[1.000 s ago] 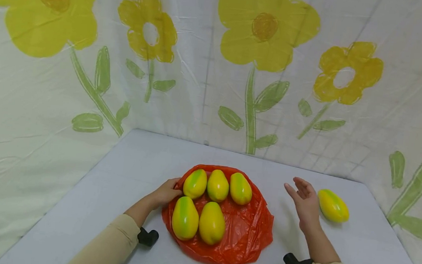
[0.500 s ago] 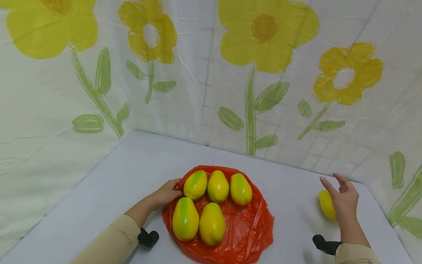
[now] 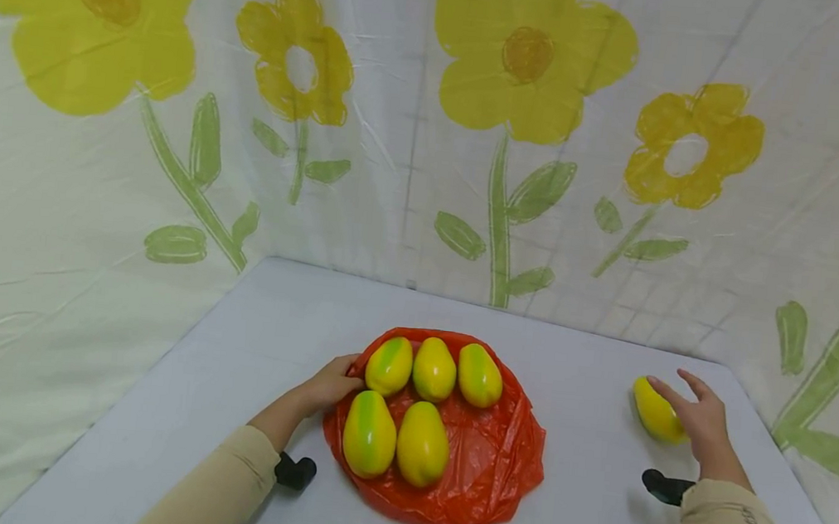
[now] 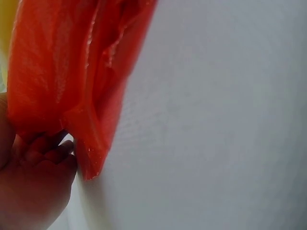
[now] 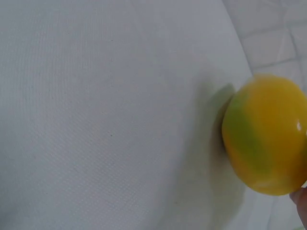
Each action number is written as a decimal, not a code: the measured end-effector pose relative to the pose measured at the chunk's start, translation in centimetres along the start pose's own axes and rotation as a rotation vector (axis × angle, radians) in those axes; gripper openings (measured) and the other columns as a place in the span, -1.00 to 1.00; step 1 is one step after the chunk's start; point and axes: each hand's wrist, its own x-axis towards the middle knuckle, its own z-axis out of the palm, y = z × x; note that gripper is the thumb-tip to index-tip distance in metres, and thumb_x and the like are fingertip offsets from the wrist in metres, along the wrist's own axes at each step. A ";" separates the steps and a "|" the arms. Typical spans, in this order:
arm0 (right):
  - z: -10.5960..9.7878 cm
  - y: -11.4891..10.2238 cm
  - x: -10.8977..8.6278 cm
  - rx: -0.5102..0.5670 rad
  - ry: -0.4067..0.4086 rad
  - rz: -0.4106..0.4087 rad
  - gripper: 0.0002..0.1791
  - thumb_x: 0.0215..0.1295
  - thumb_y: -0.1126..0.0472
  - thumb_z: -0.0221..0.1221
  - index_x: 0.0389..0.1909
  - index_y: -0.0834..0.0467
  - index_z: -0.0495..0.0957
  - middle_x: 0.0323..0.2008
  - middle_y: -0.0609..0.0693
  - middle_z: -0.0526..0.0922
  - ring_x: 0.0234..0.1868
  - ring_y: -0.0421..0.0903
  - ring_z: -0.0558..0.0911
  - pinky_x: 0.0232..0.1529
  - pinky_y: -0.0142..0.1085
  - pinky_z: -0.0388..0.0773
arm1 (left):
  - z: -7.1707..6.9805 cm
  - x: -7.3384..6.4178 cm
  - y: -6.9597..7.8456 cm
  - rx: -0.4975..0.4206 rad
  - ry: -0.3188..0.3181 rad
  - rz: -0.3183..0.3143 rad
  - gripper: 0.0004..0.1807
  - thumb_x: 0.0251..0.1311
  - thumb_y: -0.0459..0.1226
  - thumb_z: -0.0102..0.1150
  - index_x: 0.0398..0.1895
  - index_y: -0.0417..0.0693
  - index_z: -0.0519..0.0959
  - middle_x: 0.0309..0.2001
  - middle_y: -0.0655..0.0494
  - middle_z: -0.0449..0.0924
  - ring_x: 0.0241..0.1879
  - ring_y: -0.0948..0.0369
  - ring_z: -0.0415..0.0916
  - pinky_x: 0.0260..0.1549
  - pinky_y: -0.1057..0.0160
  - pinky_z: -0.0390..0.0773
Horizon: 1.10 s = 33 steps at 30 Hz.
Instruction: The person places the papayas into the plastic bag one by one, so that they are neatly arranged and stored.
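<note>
A red plastic bag (image 3: 492, 460) lies spread out in the middle, its edge turned up. Several yellow papayas with green streaks rest on it, three in the back row (image 3: 434, 370) and two in front (image 3: 422, 445). My left hand (image 3: 330, 384) grips the bag's left edge; the left wrist view has its fingers (image 4: 45, 155) curled at the red plastic (image 4: 53, 72). At the right, a lone papaya (image 3: 655, 409) lies on the table. My right hand (image 3: 707, 420) is beside it with thumb and fingers spread around its near side. In the right wrist view a fingertip (image 5: 301, 203) is right at that papaya (image 5: 266, 139).
The white table (image 3: 295, 309) meets a hanging cloth (image 3: 383, 167) painted with yellow flowers at its back and sides. A black wrist-camera mount (image 3: 294, 472) sticks out below the left wrist, another mount (image 3: 665, 487) below the right.
My right hand has moved right, from beside the bag's side of the lone papaya to its right side, then lowered toward it. The left hand stays at the bag's edge.
</note>
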 end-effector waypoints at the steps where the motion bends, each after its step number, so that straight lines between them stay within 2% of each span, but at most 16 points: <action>1: 0.0 0.2 0.1 -0.020 -0.024 0.009 0.05 0.13 -0.36 0.03 0.46 0.08 -0.24 0.44 0.24 -0.41 0.42 0.34 -0.29 0.34 0.27 -0.14 | 0.0 0.0 0.0 0.000 0.004 -0.002 -0.61 0.23 -0.34 -0.05 0.14 -0.11 0.42 -0.01 0.03 0.52 -0.13 0.18 0.43 0.06 0.07 0.51; 5: 0.3 0.8 0.3 -0.097 -0.093 0.044 0.10 0.10 -0.40 0.02 0.45 0.05 -0.32 0.42 0.33 -0.43 0.40 0.38 -0.22 0.32 0.29 -0.11 | 0.2 0.0 -0.1 0.000 0.008 -0.007 -0.61 0.22 -0.35 -0.04 0.14 -0.11 0.42 -0.01 0.04 0.51 -0.12 0.18 0.42 0.07 0.07 0.51; 11: 0.3 1.2 0.2 -0.171 -0.127 0.011 0.11 0.15 -0.36 0.00 0.44 0.15 -0.36 0.39 0.43 -0.33 0.29 0.39 -0.05 0.32 0.27 -0.03 | 0.2 -0.1 0.0 -0.007 0.005 -0.006 -0.62 0.23 -0.35 -0.05 0.13 -0.11 0.43 -0.02 0.04 0.51 -0.13 0.18 0.42 0.05 0.08 0.52; 19: 0.9 1.8 0.3 -0.212 -0.041 0.002 0.11 0.17 -0.32 0.02 0.43 0.26 -0.35 0.38 0.45 -0.24 0.28 0.40 -0.03 0.31 0.28 -0.02 | 0.2 -0.1 0.0 -0.002 0.009 -0.003 -0.62 0.22 -0.34 -0.04 0.13 -0.10 0.43 -0.02 0.04 0.52 -0.12 0.17 0.41 0.07 0.07 0.51; 33: 1.9 1.8 -0.2 -0.146 0.054 0.016 -0.03 0.25 -0.21 -0.06 0.44 0.24 -0.27 0.40 0.40 -0.16 0.30 0.36 0.02 0.33 0.22 0.04 | 0.1 -0.1 -0.1 -0.007 0.007 0.007 -0.61 0.23 -0.33 -0.04 0.15 -0.11 0.42 -0.01 0.02 0.52 -0.13 0.17 0.43 0.04 0.08 0.53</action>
